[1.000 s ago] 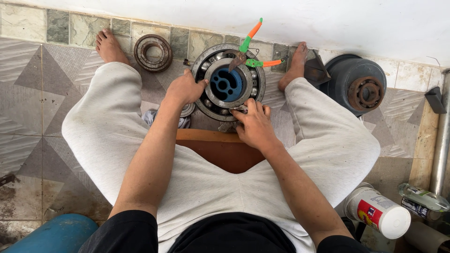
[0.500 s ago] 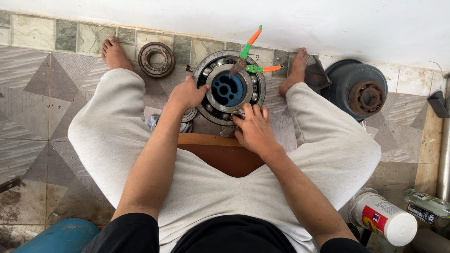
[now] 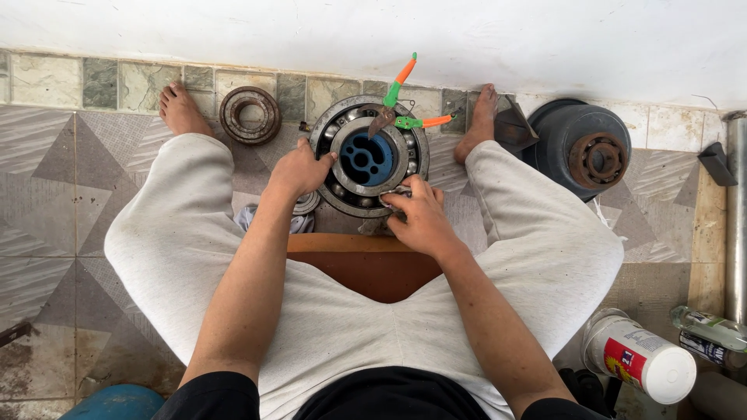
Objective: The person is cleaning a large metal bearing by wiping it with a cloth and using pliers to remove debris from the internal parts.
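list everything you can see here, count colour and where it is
large ball bearing: 1, grey steel with blue centre, on the floor between the feet
pliers: 1, orange and green handles, lying on the bearing's far edge
smaller bearing: 1, rusty brown, by the wall near the left foot
wheel hub: 1, dark grey with rusty centre, right by the wall
wooden stool: 1, brown, under the person
canister: 1, white with red label, lower right
bottle: 1, clear greenish, far right
blue container: 1, lower left corner
left hand: on the bearing's left rim
right hand: on the bearing's near rim
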